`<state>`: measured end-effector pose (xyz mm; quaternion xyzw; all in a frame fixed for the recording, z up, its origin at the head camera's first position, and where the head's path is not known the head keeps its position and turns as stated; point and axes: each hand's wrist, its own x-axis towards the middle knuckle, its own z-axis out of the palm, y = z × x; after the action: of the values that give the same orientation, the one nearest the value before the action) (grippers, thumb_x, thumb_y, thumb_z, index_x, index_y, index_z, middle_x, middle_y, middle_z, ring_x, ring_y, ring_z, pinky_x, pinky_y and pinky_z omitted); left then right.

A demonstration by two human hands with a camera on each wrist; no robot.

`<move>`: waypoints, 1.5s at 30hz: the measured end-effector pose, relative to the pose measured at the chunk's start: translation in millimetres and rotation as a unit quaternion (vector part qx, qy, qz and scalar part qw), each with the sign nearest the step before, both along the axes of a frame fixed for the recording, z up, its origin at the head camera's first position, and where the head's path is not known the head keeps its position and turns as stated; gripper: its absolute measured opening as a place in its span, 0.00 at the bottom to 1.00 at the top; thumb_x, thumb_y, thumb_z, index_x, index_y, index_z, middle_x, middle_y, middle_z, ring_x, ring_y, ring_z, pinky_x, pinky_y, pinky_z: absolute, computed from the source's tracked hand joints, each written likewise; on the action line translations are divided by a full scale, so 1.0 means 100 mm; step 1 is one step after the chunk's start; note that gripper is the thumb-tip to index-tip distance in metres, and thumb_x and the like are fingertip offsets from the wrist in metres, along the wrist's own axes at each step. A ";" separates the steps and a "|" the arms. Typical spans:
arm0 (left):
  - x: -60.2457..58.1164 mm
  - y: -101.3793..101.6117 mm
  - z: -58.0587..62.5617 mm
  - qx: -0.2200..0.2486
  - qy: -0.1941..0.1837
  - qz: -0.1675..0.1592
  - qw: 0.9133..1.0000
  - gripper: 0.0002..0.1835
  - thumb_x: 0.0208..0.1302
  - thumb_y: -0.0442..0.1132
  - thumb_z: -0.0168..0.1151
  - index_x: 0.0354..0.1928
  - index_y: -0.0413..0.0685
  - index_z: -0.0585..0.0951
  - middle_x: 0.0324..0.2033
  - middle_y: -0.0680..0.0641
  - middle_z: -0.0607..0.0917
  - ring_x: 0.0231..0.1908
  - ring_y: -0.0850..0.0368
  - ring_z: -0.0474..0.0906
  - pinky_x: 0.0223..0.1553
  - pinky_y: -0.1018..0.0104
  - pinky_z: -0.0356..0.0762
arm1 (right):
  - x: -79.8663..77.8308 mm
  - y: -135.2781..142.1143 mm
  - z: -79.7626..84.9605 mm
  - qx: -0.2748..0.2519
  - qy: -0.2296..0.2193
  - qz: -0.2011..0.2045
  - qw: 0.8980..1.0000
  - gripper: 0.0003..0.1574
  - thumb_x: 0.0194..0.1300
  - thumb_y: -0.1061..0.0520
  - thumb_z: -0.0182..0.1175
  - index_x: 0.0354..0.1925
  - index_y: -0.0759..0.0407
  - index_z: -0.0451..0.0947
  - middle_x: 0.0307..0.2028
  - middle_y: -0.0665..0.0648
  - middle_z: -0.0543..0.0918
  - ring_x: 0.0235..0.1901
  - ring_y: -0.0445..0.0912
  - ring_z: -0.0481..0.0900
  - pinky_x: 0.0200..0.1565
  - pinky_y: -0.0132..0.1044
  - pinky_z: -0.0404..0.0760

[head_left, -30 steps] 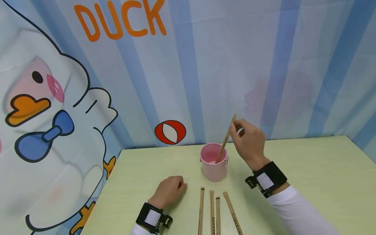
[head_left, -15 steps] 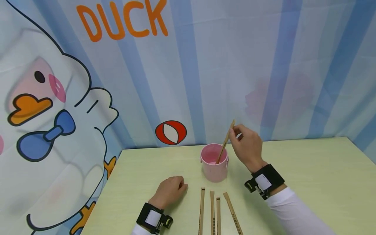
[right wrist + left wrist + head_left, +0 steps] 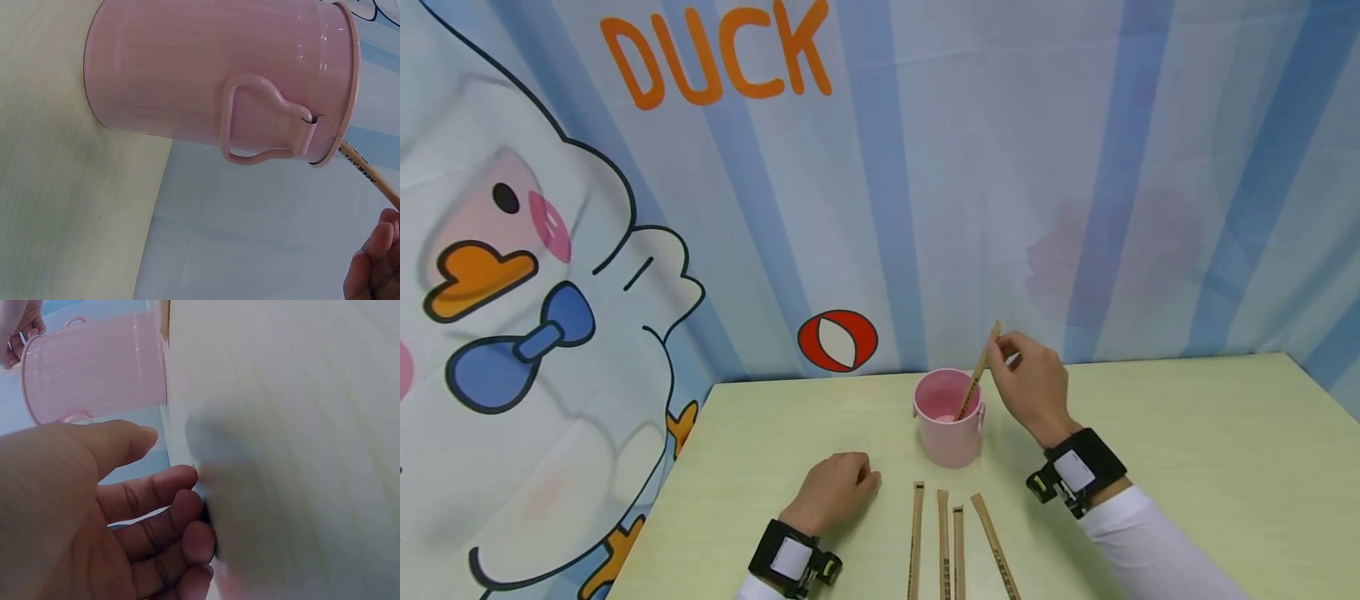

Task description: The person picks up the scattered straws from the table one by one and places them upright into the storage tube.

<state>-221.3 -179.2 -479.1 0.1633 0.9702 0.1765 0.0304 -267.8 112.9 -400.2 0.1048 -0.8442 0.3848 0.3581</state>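
In the head view my right hand [image 3: 1032, 379] pinches a slim, brown paper-wrapped stick [image 3: 979, 371] near its top, between thumb and fingers. The stick leans, its lower end down inside a pink bucket [image 3: 950, 443] standing on the table. From the right wrist view, dark print shows on the stick [image 3: 369, 172] where it comes out past the bucket's rim, beside a pink side handle [image 3: 228, 119]. My left hand [image 3: 831, 492] rests on the table left of the bucket. Its fingers are loosely curled and hold nothing, as the left wrist view shows.
Several similar wrapped sticks [image 3: 915, 542] lie on the pale table [image 3: 1210, 483] in front of the bucket, the rightmost one slanted. Behind the table's back edge hangs a blue striped backdrop [image 3: 985, 167] with a printed duck.
My right hand has sunk lower and slightly left with the stick, whose top now stands lower above the bucket. The left hand has stayed in place.
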 end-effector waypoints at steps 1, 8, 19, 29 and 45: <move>0.00 0.00 0.00 0.001 0.000 0.000 1.000 0.16 0.66 0.45 0.59 0.20 0.52 0.71 0.15 0.54 0.67 0.18 0.62 0.64 0.21 0.67 0.61 | 0.00 0.00 0.00 -0.001 -0.002 0.000 1.000 0.13 0.66 0.53 0.56 0.31 0.59 0.82 0.25 0.57 0.84 0.20 0.45 0.77 0.19 0.43 0.72; 0.00 0.00 -0.01 0.003 -0.001 0.004 1.000 0.16 0.66 0.46 0.59 0.21 0.52 0.72 0.15 0.54 0.68 0.18 0.62 0.64 0.21 0.66 0.61 | -0.01 0.01 -0.02 0.002 -0.013 0.002 1.000 0.13 0.67 0.52 0.56 0.31 0.59 0.82 0.25 0.57 0.84 0.20 0.45 0.77 0.19 0.43 0.72; 0.01 0.01 0.01 0.010 0.008 -0.008 1.000 0.17 0.66 0.45 0.59 0.19 0.52 0.71 0.14 0.55 0.67 0.17 0.62 0.63 0.20 0.67 0.60 | 0.04 0.11 -0.09 0.022 -0.037 0.009 0.999 0.14 0.67 0.50 0.56 0.33 0.57 0.82 0.26 0.56 0.84 0.22 0.45 0.75 0.22 0.42 0.72; 0.00 -0.01 -0.01 0.009 0.008 -0.007 1.000 0.17 0.66 0.46 0.59 0.19 0.53 0.70 0.14 0.55 0.66 0.17 0.63 0.63 0.20 0.68 0.59 | 0.22 0.27 -0.20 0.058 -0.090 0.015 0.994 0.16 0.67 0.46 0.57 0.32 0.56 0.82 0.26 0.55 0.83 0.22 0.45 0.75 0.22 0.41 0.72; 0.02 -0.02 0.02 0.008 -0.006 -0.012 1.000 0.16 0.66 0.47 0.60 0.21 0.53 0.71 0.15 0.55 0.67 0.18 0.63 0.64 0.21 0.67 0.60 | 0.68 0.52 -0.43 0.150 -0.287 0.063 0.944 0.10 0.64 0.54 0.56 0.28 0.55 0.79 0.17 0.49 0.75 0.15 0.42 0.66 0.17 0.37 0.65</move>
<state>-219.6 -180.8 -477.2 0.1740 0.9665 0.1850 0.0368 -199.8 165.1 -443.5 0.0959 -0.9508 0.2893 0.0558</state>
